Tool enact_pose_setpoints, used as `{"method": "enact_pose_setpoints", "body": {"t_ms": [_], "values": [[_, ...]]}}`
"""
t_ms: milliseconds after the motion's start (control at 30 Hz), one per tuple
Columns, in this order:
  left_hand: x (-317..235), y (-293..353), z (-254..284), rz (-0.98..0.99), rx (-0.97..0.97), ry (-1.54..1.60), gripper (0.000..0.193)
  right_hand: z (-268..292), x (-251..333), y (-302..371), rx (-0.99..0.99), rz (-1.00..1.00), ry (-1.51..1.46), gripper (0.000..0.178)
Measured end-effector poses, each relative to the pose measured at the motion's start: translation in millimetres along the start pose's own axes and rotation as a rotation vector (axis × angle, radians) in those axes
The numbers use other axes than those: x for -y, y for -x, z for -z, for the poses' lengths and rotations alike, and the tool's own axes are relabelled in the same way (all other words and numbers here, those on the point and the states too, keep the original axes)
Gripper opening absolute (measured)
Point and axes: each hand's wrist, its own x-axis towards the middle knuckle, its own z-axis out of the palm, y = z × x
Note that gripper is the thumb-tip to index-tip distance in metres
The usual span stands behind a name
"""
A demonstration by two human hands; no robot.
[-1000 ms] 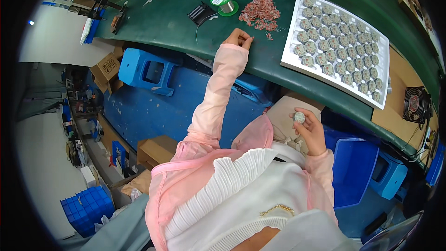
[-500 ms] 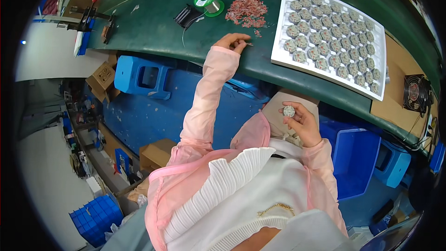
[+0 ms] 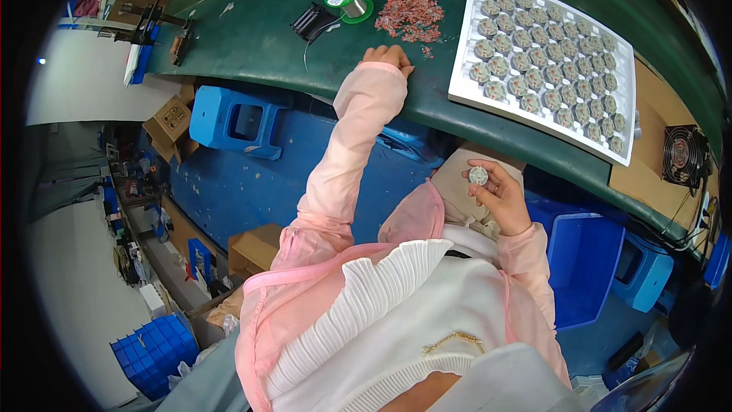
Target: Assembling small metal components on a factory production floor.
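In the raised fingers of my right hand, above my lap, is a small round grey-white part. The thumb and fingers grip its rim, and its flat face shows. My left hand rests at the front edge of the green bench, fingers curled down. Its fingertips are mostly hidden, so what they pinch cannot be made out. Just beyond it lies a loose pile of small red components with thin wire leads. A few stray ones lie between the pile and the hand.
A white foam tray holds rows of similar round parts on the right. A green solder spool and a black holder stand left of the pile. A fan sits far right. Below are a blue bin and a blue stool.
My left hand has turned over, its fingers now curled downward and its back showing. The right hand still holds the round part in nearly the same place. The view has shifted slightly.
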Motion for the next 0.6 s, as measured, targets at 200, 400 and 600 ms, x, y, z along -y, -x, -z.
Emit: {"method": "enact_pose_setpoints", "body": {"t_ms": [200,400,600], "values": [[-42.0,-1.7,15.8,0.198,0.227,-0.133,0.024,14.2,-38.0,-14.3,-0.036,0.275,0.029,0.046],[5.3,4.7,1.1,0.057,-0.064,-0.049,0.018,-3.3,-13.1,-17.1,-0.172,0.311,0.146,0.035],[19.6,-19.7,-25.5,-0.048,0.058,0.19,0.017,8.8,-4.8,8.7,-0.276,0.301,0.147,0.034]]}}
